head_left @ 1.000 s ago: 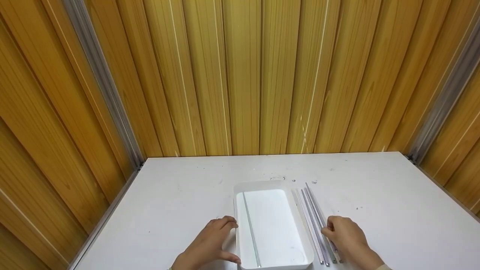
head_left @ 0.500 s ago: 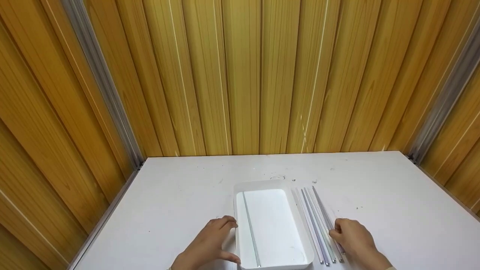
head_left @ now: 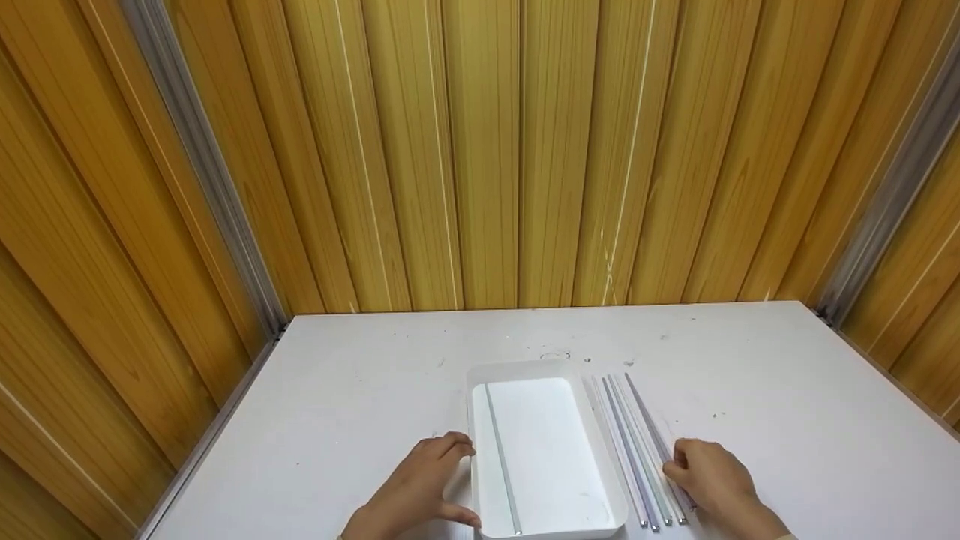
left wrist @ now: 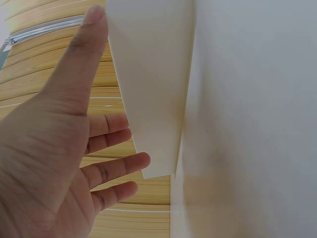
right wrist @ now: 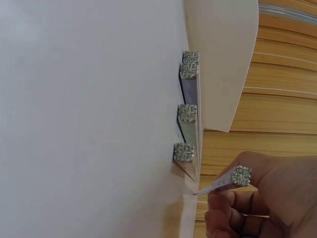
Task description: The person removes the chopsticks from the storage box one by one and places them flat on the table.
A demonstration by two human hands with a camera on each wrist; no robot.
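A white rectangular tray stands on the table with one slim chopstick lying lengthwise inside, near its left wall. My left hand is spread along the tray's left side, thumb and fingertips right at the wall; the left wrist view shows the fingers loosely extended. Several pastel chopsticks lie side by side to the right of the tray, their patterned square ends toward me. My right hand pinches the outermost chopstick between thumb and finger; its end is raised off the table in the right wrist view.
The white table bears small dark marks behind the tray. Wood-patterned walls enclose the back and both sides, with grey metal posts at the corners.
My right hand has shifted right with its chopstick, which crossed close over the others and now lies apart at the row's right side. The left hand and tray have stayed put.
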